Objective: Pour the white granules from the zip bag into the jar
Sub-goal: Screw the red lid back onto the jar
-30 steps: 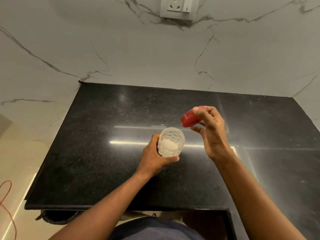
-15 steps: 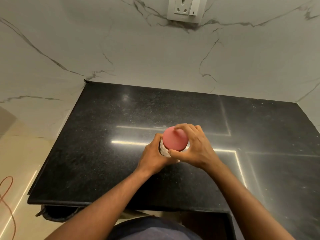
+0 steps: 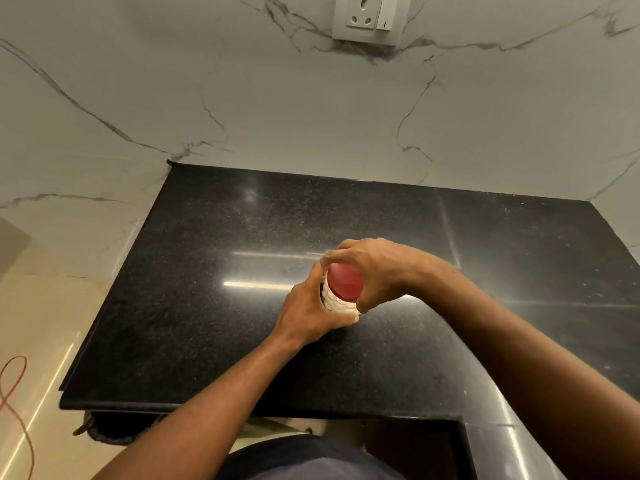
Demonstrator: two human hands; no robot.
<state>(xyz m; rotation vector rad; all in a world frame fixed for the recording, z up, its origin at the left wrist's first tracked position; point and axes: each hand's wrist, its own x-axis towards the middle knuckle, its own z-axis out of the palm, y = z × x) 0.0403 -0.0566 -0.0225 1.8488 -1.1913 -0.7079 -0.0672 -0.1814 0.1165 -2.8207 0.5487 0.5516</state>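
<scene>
Hands meet at the middle of the black granite bench [image 3: 207, 306], both on 1 small jar [image 3: 337, 304]. The left hand [image 3: 308, 311] is wrapped around the jar's clear, honeycomb-textured body, fingers curled closed on it and steadying it on the bench surface. The right hand [image 3: 374, 268] arches over the top, thumb and fingertips closed around the rim of the red lid [image 3: 344, 283], which sits on the jar mouth; whether it is fully screwed down cannot be told from this view. White shows through the textured wall, so the granules appear to be inside already, though the fill level is hidden by the lid and the left hand. Judging from that, the pouring looks done and the work is at its closing step, with only the tightening of the lid and letting go likely left. No zip bag is anywhere in view, so its place cannot be stated. Behind the bench rises a white marble-patterned wall with a socket and switch plate [image 3: 367, 19] high up; an orange cord [image 3: 14, 393] loops on the floor at the left. No brand, label or readable writing shows on the jar, the lid or the wall plate.
</scene>
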